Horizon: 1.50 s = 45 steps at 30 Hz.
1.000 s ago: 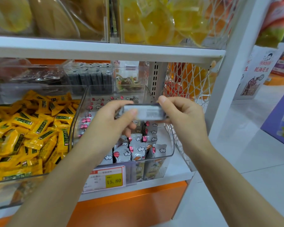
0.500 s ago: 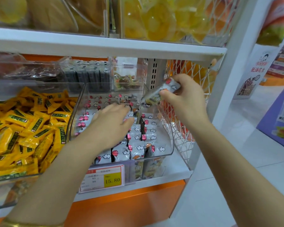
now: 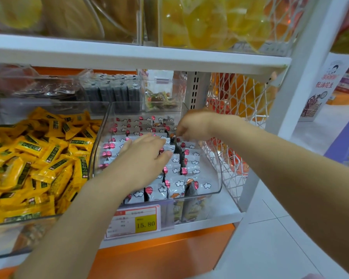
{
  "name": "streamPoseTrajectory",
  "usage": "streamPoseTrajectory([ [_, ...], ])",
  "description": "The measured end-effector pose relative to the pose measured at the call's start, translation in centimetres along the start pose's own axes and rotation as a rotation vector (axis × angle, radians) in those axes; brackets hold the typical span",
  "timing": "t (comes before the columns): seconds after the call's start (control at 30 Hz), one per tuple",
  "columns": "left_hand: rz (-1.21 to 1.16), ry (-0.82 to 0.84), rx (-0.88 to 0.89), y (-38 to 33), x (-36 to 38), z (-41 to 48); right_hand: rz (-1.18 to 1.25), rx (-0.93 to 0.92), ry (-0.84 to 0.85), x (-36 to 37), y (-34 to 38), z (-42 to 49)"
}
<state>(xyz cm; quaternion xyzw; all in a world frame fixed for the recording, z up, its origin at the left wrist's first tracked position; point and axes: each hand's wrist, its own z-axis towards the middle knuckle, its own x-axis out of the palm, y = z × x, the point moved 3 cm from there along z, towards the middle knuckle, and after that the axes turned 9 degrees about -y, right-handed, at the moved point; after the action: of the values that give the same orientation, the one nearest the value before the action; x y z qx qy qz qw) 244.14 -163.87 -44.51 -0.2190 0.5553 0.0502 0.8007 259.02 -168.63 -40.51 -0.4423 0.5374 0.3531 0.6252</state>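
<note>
Shelf [image 3: 129, 55] carries a clear bin [image 3: 216, 178] of white packets [image 3: 191, 162]. Left hand [image 3: 143, 158] lies flat, released, on the rows. Right hand [image 3: 195, 125], raised a moment ago, now pinches its packet [image 3: 171, 135] low at the bin's rear; insertion appears imminent.

The price tag [image 3: 137, 221] on the clear bin [image 3: 216, 186] reads 15.80; the poster [image 3: 322, 85], 脱油花生.

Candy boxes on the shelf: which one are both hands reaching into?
The clear box of red-dotted white packets, above the 15.80 price tag. The box of yellow packets beside it is untouched.
</note>
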Motion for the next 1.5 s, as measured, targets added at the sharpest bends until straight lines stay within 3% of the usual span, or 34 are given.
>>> streamPoseTrajectory([
  [0.13,-0.025,-0.035,0.003,0.0,-0.3,0.0,0.034,0.024,0.058,0.4,-0.1,0.6],
  [0.33,-0.047,-0.081,-0.014,0.2,-0.8,0.0,0.137,0.11,-0.158,-1.3,-0.8,1.8],
  [0.43,-0.066,-0.114,-0.031,0.3,-1.0,0.0,0.108,0.123,-0.206,-1.3,-0.2,2.9],
  [0.6,-0.101,-0.143,-0.064,0.5,-1.2,-0.1,-0.096,0.095,-0.093,0.4,1.0,4.0],
  [0.73,-0.144,-0.162,-0.08,0.6,-1.3,-0.2,-0.08,0.139,-0.191,-0.5,0.6,3.5],
  [0.9,-0.215,-0.311,-0.099,0.6,-2.2,-0.4,0.2,0.268,-0.475,-3.8,-1.7,0.7],
  [1.0,-0.303,-0.399,-0.146,0.5,-2.7,-0.7,0.498,0.331,-0.799,-4.1,-2.3,-3.2],
  [1.1,-0.457,-0.418,-0.203,0.4,-2.7,-0.9,0.85,0.439,-0.962,-3.5,-2.1,-6.5],
  [1.27,-0.811,-0.354,-0.341,0.4,-2.2,-1.5,1.431,0.441,-0.913,-2.0,0.2,-9.8],
  [1.37,-1.059,-0.336,-0.433,0.5,-2.1,-1.9,1.606,0.452,-0.838,-0.9,1.7,-10.7],
  [1.5,-1.197,-0.368,-0.512,0.6,-2.3,-2.3,1.789,0.445,-0.778,0.0,2.2,-11.1],
])
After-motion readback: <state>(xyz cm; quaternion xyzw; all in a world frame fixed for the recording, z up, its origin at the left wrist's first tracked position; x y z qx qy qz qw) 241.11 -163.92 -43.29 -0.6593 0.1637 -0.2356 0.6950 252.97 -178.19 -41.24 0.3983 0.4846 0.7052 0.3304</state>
